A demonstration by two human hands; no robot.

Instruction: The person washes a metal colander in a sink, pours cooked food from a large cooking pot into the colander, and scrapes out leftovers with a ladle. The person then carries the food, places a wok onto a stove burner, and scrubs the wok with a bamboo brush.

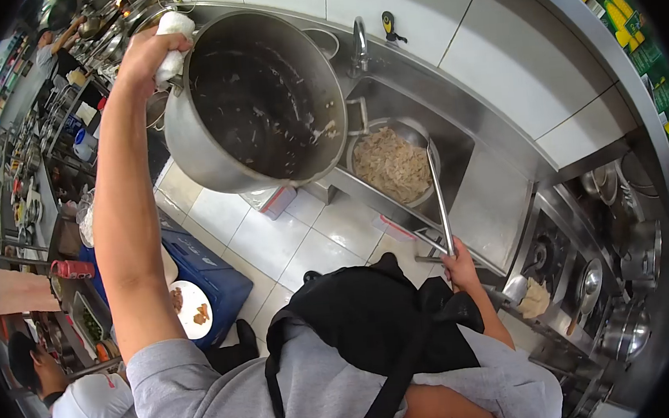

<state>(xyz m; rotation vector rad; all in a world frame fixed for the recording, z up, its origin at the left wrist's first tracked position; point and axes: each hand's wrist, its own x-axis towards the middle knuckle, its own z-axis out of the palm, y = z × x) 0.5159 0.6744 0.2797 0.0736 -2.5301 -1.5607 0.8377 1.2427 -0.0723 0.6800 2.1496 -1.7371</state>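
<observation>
My left hand [148, 55] is closed around a folded white cloth [175, 42] at the side handle of a large metal stockpot [181, 142]. The pot is tilted, its mouth facing me, with pale scraps stuck inside. Its other handle [357, 117] is near the sink edge. Down in the sink [455, 148] sits a metal bowl [437, 189] full of pale shredded food, perhaps meat [388, 165]. My right hand [457, 264] grips the long handle of a metal ladle [440, 201]. The ladle's head rests at the bowl's far side, partly hidden.
A faucet [359, 46] stands behind the sink. Right of it are a steel drainboard [487, 205] and a stove [546, 247] with pans. A blue bin [214, 277] bears a white plate [194, 318] with food bits. Co-workers are at lower left [95, 408] and upper left [51, 54].
</observation>
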